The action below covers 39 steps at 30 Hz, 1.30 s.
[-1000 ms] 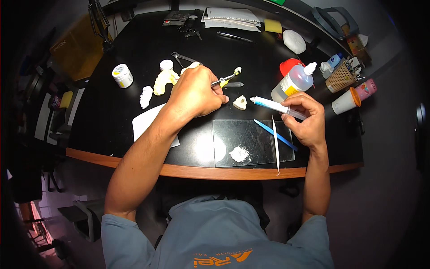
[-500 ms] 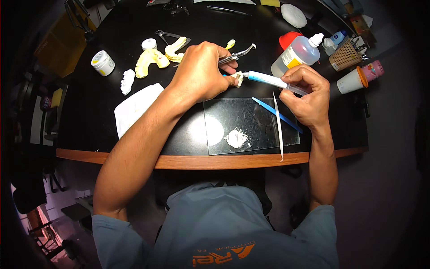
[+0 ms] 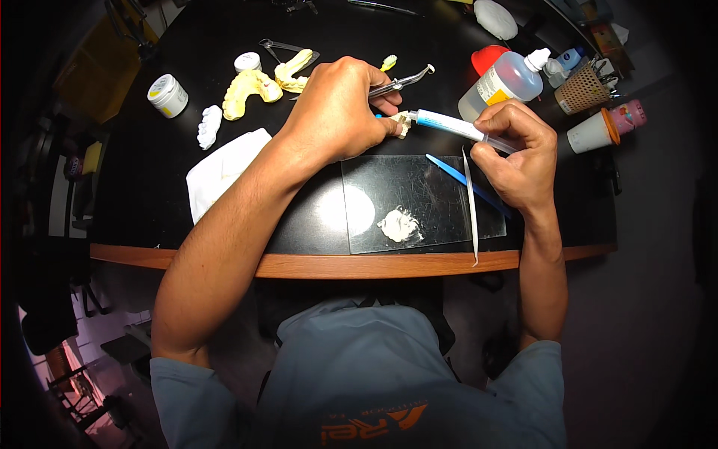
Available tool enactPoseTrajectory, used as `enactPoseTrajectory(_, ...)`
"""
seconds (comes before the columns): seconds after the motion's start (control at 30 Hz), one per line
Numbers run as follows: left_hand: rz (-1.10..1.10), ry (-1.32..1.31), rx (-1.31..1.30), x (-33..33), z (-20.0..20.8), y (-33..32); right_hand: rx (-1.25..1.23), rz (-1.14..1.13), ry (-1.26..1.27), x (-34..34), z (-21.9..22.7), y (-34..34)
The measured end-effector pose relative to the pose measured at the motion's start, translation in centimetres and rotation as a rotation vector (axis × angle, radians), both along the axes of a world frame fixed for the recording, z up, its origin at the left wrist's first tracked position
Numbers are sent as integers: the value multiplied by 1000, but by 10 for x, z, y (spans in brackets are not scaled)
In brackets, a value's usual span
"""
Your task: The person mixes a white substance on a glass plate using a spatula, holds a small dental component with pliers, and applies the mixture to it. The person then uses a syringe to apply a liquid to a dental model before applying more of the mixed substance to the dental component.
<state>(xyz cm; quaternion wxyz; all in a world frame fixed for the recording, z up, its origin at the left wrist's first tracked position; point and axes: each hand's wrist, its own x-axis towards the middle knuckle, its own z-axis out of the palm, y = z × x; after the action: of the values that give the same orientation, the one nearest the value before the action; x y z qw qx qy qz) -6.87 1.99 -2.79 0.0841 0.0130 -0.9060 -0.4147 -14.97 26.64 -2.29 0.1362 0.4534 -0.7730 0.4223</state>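
My left hand [image 3: 336, 112] is closed around a small cream-coloured dental model piece [image 3: 404, 127], pinched at the fingertips. Metal dental tweezers [image 3: 407, 81] also sit in that hand, pointing right, with a tiny pale piece at their curved tip. A syringe with a white and blue barrel [image 3: 447, 123] lies in the fingers of my right hand [image 3: 517, 153]. Its nozzle points left and meets the model piece, or nearly so; actual contact is hard to see. Below the hands, a glass slab [image 3: 426, 194] bears a smear of white paste [image 3: 400, 224].
A blue spatula [image 3: 458, 174] and a white double-ended instrument [image 3: 472, 213] cross the slab's right side. Yellow dental casts [image 3: 247, 91], a white tooth cast [image 3: 210, 127], a jar [image 3: 167, 96] and a white cloth [image 3: 221, 168] lie left. A bottle [image 3: 499, 84] stands right.
The view has shifted slightly, so the table's things sit a little differently in it. Both hands keep their grips, with the syringe nozzle still at the model piece.
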Motion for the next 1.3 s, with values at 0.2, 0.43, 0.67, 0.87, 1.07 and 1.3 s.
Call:
enactPoseTrajectory(0.2,10,-6,-45,0,0,0,20,11,-15,0,0,1)
enactPoseTrajectory(0.43,30,-28,-113,0,2,2,42,7,-33,1,2,2)
enactPoseTrajectory(0.67,36,-39,-119,1,4,3,44,17,-25,1,2,2)
enactPoseTrajectory(0.87,34,-24,-109,-1,1,2,50,4,-30,2,3,2)
enactPoseTrajectory(1.07,31,-42,-113,0,3,3,30,7,-44,3,2,1)
enactPoseTrajectory(1.3,25,-43,-123,1,3,3,37,10,-13,3,3,0)
